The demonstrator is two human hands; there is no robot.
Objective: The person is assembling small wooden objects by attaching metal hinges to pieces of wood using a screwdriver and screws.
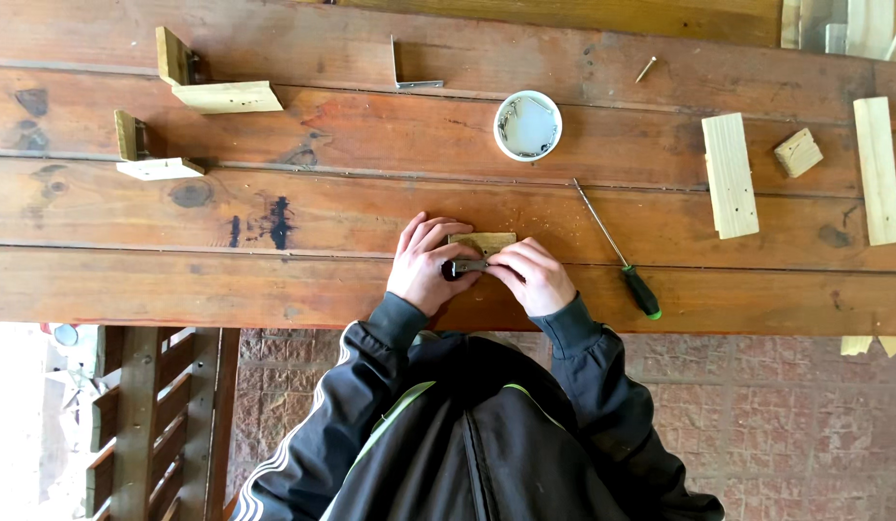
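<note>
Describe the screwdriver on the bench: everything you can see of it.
The screwdriver has a long thin metal shaft and a black handle with green at its end. It lies flat on the wooden bench, slanting, tip toward the white tub, handle near the bench's front edge. Neither hand touches it; the right hand is nearest.

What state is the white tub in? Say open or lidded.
Open: the white tub stands upright on the wooden table, no lid, small metal pieces visible inside.
</note>
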